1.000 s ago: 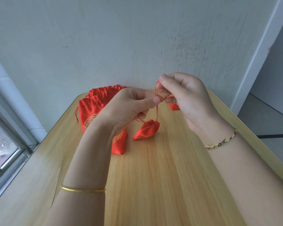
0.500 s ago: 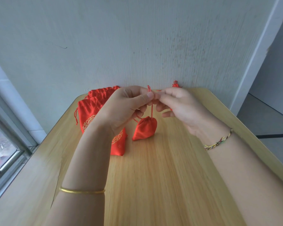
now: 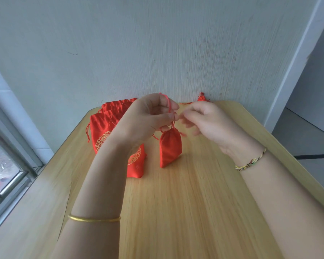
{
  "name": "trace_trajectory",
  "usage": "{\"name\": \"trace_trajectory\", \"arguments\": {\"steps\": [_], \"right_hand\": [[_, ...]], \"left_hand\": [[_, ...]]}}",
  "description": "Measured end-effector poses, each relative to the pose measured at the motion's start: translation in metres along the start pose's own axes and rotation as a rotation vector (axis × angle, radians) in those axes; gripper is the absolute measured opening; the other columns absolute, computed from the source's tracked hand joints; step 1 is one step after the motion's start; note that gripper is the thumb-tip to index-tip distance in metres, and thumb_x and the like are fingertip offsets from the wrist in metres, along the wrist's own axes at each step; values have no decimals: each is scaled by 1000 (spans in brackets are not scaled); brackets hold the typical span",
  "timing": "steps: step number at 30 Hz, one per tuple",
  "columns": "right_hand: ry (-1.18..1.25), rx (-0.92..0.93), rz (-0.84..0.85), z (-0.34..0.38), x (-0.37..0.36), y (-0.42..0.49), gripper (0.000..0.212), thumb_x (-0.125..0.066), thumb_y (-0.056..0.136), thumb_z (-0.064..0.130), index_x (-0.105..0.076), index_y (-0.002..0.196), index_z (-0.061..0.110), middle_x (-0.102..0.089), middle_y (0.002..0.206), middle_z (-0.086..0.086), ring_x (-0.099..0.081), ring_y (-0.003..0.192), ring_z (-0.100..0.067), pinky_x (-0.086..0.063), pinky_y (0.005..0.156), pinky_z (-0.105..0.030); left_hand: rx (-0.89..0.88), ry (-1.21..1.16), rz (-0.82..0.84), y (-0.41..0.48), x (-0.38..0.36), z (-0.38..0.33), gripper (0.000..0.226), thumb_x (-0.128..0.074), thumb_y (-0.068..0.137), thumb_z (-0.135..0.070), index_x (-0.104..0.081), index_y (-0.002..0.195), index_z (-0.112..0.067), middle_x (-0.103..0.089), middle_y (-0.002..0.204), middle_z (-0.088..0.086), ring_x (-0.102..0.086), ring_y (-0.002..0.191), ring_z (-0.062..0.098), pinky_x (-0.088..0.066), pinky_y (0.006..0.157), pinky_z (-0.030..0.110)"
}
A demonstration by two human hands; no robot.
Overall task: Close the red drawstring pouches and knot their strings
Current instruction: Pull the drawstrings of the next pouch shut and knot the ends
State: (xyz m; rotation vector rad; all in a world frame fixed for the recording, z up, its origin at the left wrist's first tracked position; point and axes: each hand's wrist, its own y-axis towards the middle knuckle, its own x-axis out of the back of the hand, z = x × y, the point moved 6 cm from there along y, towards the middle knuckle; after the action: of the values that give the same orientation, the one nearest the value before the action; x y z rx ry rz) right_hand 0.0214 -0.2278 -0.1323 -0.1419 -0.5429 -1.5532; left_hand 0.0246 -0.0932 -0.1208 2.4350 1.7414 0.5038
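One small red satin drawstring pouch hung cinched shut from its thin red string, its lower corner touching the pale wooden tabletop near the middle of the far edge. The left hand pinched that string between thumb and forefinger just above the gathered mouth, a loop rising over the knuckles. The right hand, blurred, sat just beside it with fingers loosely curled; whether it held any string I could not tell. Behind the left wrist, partly hidden by it, lay a stack of larger red pouches with gold embroidery toward the far left corner. Another small red pouch rested against the wall at the far edge.
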Motion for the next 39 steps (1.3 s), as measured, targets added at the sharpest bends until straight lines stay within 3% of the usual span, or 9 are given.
{"name": "trace_trajectory", "arguments": {"steps": [3,7,11,16,22,26,32,36,39], "right_hand": [[177,32,43,-1,-10,2,24,-43,95,10,-63,85,20,-65,82,0,-62,82,-14,-48,77,-34],[435,-60,159,-8,-20,0,27,-37,96,5,-58,83,16,-65,67,-1,-64,63,-13,-50,64,-28],[501,-142,235,-14,-26,-1,25,-40,94,4,-59,79,14,-65,71,-3,-62,62,-14,-48,62,-26],[552,-194,322,-16,-32,-3,24,-44,92,8,-60,75,14,-66,77,-4,-62,66,-13,-50,64,-25],[529,-208,81,-20,-16,5,22,-44,92,13,-52,72,16,-65,73,-4,-64,69,-18,-47,79,-37],[481,-178,-105,-21,-2,7,23,-46,91,13,-50,68,16,-62,70,-2,-63,67,-18,-47,71,-32],[554,-251,-157,-30,-1,7,26,-44,90,15,-46,63,16,-60,70,-1,-59,60,-14,-46,58,-26],[544,-287,-190,-37,2,7,25,-44,88,12,-44,63,16,-58,67,0,-58,56,-12,-46,55,-24],[542,-323,-197,-43,2,6,24,-43,87,12,-44,63,16,-58,67,0,-58,56,-14,-46,55,-25]], "left_hand": [[-135,226,35,-1,-9,-11,18,-56,82,13,-60,97,2,-63,81,2,-58,72,13,-51,68,24],[-294,486,-62,0,-12,-18,23,-59,78,9,-63,95,-6,-63,80,-6,-62,73,14,-52,71,23],[-333,509,-156,0,-8,-17,32,-62,77,3,-65,99,-19,-66,77,-7,-61,74,6,-47,70,16],[-346,425,-202,-1,-6,-17,35,-60,79,5,-66,100,-22,-69,79,-5,-64,75,6,-48,69,14],[-227,359,-256,4,4,-2,20,-64,81,0,-71,83,-18,-70,82,-7,-64,75,3,-50,76,17],[-102,350,-323,6,13,9,10,-60,86,-10,-68,81,-13,-70,75,-4,-60,64,5,-46,65,20],[40,458,-398,5,20,18,22,-44,87,-14,-55,79,3,-64,71,5,-57,66,20,-50,72,42],[117,469,-388,2,25,22,28,-39,86,-13,-52,81,11,-65,70,9,-53,63,20,-50,68,44],[136,352,-415,1,31,23,28,-37,88,-10,-56,83,11,-68,74,7,-58,68,20,-50,72,41]]}}
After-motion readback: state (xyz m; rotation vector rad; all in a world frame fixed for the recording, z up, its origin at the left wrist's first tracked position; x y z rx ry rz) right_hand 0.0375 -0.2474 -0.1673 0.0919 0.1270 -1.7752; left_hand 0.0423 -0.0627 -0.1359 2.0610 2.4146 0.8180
